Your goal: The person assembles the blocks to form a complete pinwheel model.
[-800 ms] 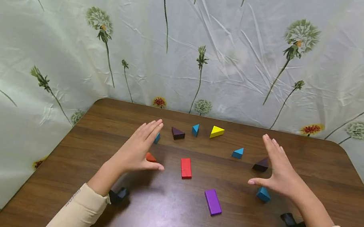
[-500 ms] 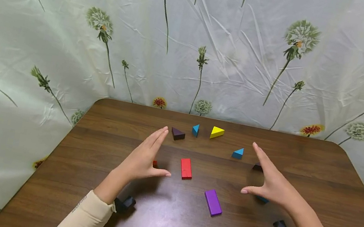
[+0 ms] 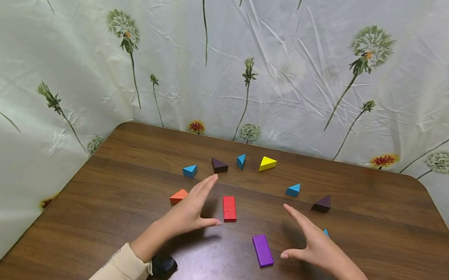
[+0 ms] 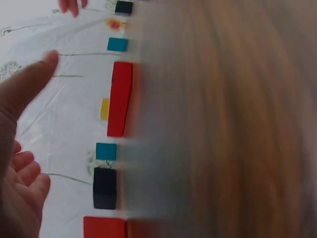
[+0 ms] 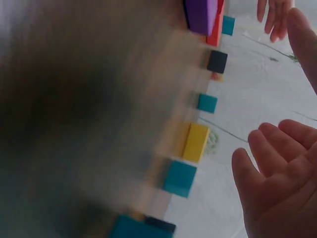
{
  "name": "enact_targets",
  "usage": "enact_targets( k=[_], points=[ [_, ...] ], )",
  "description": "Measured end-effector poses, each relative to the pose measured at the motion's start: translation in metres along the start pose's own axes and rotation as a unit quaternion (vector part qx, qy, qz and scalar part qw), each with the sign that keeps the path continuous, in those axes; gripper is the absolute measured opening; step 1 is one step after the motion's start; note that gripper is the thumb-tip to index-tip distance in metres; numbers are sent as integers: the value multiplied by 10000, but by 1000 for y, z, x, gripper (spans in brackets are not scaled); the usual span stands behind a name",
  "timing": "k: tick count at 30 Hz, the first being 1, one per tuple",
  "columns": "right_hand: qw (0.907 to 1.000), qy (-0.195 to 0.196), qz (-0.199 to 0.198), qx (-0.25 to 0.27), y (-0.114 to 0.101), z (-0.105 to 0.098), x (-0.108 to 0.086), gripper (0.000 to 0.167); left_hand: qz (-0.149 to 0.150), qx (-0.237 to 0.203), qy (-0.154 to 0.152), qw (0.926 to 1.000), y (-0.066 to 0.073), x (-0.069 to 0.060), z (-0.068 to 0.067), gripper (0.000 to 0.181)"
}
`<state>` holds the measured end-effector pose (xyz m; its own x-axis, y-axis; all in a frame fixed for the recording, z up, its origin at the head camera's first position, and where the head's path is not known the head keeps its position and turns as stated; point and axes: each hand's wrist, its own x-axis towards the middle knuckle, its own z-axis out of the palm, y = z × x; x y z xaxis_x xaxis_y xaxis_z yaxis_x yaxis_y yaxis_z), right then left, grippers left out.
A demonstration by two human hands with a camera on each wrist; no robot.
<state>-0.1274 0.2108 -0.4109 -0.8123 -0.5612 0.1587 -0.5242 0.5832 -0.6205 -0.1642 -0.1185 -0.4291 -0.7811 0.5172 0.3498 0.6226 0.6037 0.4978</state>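
My left hand (image 3: 188, 213) hovers over the table left of a flat red rectangular block (image 3: 229, 208), thumb spread from straight fingers, holding nothing. Partly behind it lies an orange triangular block (image 3: 178, 196). On the other side, my right hand (image 3: 316, 246) is held in the air with fingers extended and thumb apart, also without anything in it. A flat purple rectangular block (image 3: 262, 250) lies just left of that thumb. The right hand mostly hides a blue triangular block (image 3: 326, 232). Both palms face each other, as the right wrist view shows with the purple block (image 5: 201, 17) near its top.
Toward the back of the brown wooden table (image 3: 111, 220) sit a yellow triangular block (image 3: 267, 164), dark triangular blocks (image 3: 322, 204) and several blue ones (image 3: 293, 189). A curtain (image 3: 301, 63) with dandelion prints hangs right behind the table's far edge.
Both hands have moved inward and nearer the front edge, the left going right and the right going left. The left-hand blue and orange blocks have come back into view. The blocks lie still.
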Motion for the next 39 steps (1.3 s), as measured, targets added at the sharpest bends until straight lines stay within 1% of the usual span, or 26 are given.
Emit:
enact_targets(
  k=[2, 4, 8, 13, 18, 24, 29, 33, 39],
  points=[
    [9999, -114, 47, 91, 0, 6, -1, 95, -178, -88, -157, 9997, 0, 1, 5, 101],
    [9991, -313, 158, 237, -1, 11, -2, 93, -325, -171, -327, 9988, -2, 2, 8, 98],
    [9969, -619, 307, 386, -1, 21, -3, 91, -455, -240, -538, 9972, -6, 4, 16, 94],
    [9944, -813, 345, 584, -2, 29, -3, 87, -541, -179, -664, 9962, -11, 5, 25, 88],
    [9929, -988, 311, 580, -1, 34, -3, 83, -641, -285, -694, 9951, -12, 5, 35, 82],
    [9927, -1103, 360, 344, -1, 37, -3, 73, -639, -168, -647, 9957, -13, 6, 42, 73],
    [9927, -1122, 381, 223, -2, 38, -2, 65, -577, -140, -617, 9963, -12, 8, 43, 66],
    [9941, -1007, 334, 209, -2, 39, 1, 62, -480, -102, -640, 9967, -12, 10, 42, 66],
    [9954, -846, 339, 277, -6, 40, 8, 62, -341, -66, -715, 9968, -10, 16, 44, 65]
  ],
)
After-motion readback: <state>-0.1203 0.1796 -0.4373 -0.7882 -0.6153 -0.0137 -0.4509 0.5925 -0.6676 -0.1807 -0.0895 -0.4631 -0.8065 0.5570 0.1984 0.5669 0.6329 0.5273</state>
